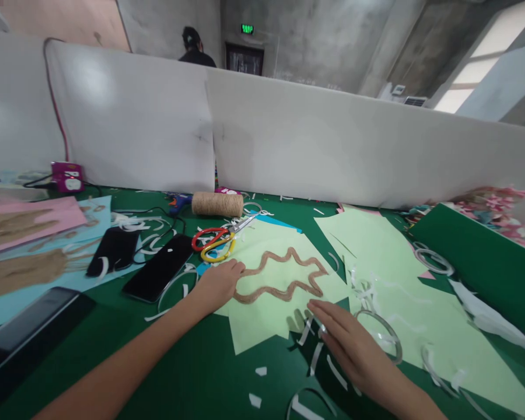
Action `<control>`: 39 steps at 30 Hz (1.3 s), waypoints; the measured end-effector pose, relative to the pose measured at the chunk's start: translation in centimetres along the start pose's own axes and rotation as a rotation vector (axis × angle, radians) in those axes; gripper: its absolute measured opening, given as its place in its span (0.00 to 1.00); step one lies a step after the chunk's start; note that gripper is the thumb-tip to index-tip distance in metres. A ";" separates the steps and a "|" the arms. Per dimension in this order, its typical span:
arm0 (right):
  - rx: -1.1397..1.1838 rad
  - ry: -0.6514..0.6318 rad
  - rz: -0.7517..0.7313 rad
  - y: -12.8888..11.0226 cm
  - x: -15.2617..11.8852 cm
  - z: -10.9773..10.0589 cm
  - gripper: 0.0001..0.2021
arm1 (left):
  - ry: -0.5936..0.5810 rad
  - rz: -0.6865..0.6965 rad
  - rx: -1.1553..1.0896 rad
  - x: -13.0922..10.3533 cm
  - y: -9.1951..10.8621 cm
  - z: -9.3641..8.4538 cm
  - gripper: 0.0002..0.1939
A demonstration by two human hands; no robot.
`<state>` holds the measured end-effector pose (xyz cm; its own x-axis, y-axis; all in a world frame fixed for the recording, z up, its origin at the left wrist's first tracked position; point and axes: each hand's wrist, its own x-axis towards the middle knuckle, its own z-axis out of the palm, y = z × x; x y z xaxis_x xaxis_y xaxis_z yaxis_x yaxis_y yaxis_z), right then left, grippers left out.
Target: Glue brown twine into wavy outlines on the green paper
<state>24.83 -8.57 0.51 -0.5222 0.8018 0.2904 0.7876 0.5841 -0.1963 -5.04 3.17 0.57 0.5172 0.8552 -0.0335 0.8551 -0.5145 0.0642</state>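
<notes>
A wavy, star-like outline of brown twine (pixel 245 299) lies on a cut piece of light green paper (pixel 256 326). My left hand (pixel 219 287) is at the outline's left end, its fingers curled down onto the twine and pressed together. Over the paper's lower right edge, my right hand (pixel 352 344) holds nothing, with fingers stretched out and slightly apart. Scissors (pixel 230 231) with one red and one yellow handle lie just beyond my left hand. Behind them is a spool of brown twine (pixel 217 205), beside a blue glue gun (pixel 179 203).
Two black phones (pixel 160 271) (pixel 114 251) and pink and blue sheets (pixel 76 211) lie left. Light green sheets (pixel 420 315), a tape ring (pixel 435 259) and white scraps (pixel 261 371) are scattered about. A white partition (pixel 354 146) stands behind; a person (pixel 196 49) is beyond it.
</notes>
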 end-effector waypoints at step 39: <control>-0.050 0.280 -0.177 0.5 9.3 3.6 0.12 | 0.239 -0.230 0.189 12.6 -12.7 -5.8 0.43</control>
<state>19.22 -0.36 -0.32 -0.5476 0.6188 0.5632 0.7116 0.6985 -0.0756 -9.61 20.89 5.10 0.3062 0.9286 0.2096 0.9513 -0.2902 -0.1041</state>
